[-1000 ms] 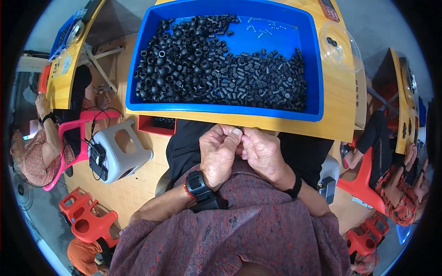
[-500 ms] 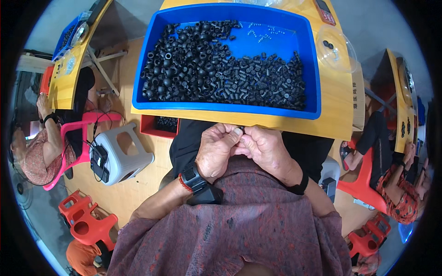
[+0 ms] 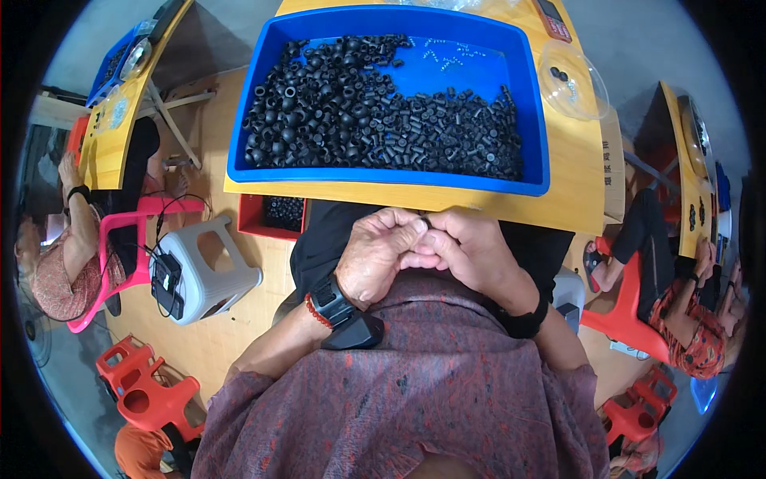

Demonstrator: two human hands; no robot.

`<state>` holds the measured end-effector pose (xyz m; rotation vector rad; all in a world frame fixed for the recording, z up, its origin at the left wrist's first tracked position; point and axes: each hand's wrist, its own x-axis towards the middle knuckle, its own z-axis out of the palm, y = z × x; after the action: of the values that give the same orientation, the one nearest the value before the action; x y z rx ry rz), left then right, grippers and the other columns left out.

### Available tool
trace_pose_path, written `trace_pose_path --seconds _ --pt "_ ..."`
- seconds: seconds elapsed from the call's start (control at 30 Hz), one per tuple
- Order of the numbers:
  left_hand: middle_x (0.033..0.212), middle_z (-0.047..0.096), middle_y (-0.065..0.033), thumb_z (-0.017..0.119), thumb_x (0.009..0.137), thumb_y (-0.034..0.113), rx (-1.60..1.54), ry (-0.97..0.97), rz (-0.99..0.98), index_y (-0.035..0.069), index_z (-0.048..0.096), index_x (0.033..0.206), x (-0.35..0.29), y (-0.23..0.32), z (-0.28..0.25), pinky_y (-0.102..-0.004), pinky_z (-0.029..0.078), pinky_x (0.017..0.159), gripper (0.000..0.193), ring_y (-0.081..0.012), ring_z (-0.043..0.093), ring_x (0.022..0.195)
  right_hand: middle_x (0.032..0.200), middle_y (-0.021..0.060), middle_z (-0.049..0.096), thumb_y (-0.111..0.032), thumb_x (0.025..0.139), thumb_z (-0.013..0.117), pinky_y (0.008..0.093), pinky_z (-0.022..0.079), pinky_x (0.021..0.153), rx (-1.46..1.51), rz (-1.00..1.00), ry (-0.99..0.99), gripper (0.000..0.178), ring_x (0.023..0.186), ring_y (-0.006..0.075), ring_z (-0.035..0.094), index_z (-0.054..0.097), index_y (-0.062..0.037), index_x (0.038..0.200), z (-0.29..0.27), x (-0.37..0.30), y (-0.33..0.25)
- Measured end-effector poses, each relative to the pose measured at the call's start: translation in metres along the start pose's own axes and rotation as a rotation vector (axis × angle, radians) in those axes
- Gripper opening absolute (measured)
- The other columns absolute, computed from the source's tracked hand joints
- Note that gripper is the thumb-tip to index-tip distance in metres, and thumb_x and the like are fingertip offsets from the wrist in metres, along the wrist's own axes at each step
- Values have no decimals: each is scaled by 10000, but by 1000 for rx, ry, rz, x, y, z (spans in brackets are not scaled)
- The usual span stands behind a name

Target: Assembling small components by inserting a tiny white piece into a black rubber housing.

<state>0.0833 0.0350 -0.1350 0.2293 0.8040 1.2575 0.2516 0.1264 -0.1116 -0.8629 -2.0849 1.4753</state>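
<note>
Just below the table's front edge, my left hand (image 3: pixel 373 254) and my right hand (image 3: pixel 477 249) meet, fingertips together. Both are closed in a pinch around a small black part (image 3: pixel 424 218), of which only a dark bit shows between the fingers. Its exact shape is hidden. Beyond them a blue tray (image 3: pixel 383 177) stands on the yellow table (image 3: pixel 574 209). Rounded hollow black caps (image 3: pixel 299 120) fill its left side, and short black plugs (image 3: pixel 471 132) lie heaped on the right. Tiny clear pieces (image 3: pixel 447 57) are scattered on the bare blue bottom at the back.
A clear round dish (image 3: pixel 586 84) with a few black parts sits right of the tray, below a red handheld device (image 3: pixel 552 20). A red bin (image 3: pixel 251 219) of black parts is under the table's left side. A grey stool (image 3: pixel 203 275) stands left; other people sit at tables both sides.
The view has shifted slightly, so the tray and table appear a little higher and further left. Both hands stay pinched together, the right one turned a little more over the small part.
</note>
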Motion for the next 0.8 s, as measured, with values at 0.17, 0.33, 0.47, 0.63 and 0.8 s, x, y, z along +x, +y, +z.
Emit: trace_pose_path --seconds 0.17,0.33,0.47,0.63,0.8 --pt "1023 727 -109 609 1060 114 -106 78 68 6 688 1073 6 -6 8 -420 663 811 135 -222 731 912 776 198 707 -147 923 698 376 531 622 -11 163 -197 188 656 304 693 731 32 970 -21 12 -4" --pt "1027 726 -110 604 1061 116 -93 30 113 8 677 1057 6 -6 7 -437 657 830 130 -227 730 915 789 189 719 -143 925 699 371 534 627 25 108 -83 185 646 300 690 734 31 975 -13 7 -4" --pt "1032 728 -108 614 1052 109 -73 8 104 7 686 1063 4 -5 -1 -440 657 838 125 -232 734 929 830 190 736 -161 930 705 370 548 662 128 183 -66 201 699 301 716 736 26 997 -8 4 2" --pt "1043 726 -79 652 1020 105 -33 35 74 34 695 1059 2 1 -1 -437 665 819 92 -222 736 930 875 218 740 -168 929 706 389 557 703 41 -30 -8 207 779 325 739 742 26 988 -7 0 6" --pt "1009 721 -99 646 1017 123 0 34 63 33 676 1031 5 3 2 -435 679 761 96 -233 733 911 855 230 728 -132 907 701 424 551 718 133 -96 37 205 774 354 717 738 63 957 -5 -6 10"
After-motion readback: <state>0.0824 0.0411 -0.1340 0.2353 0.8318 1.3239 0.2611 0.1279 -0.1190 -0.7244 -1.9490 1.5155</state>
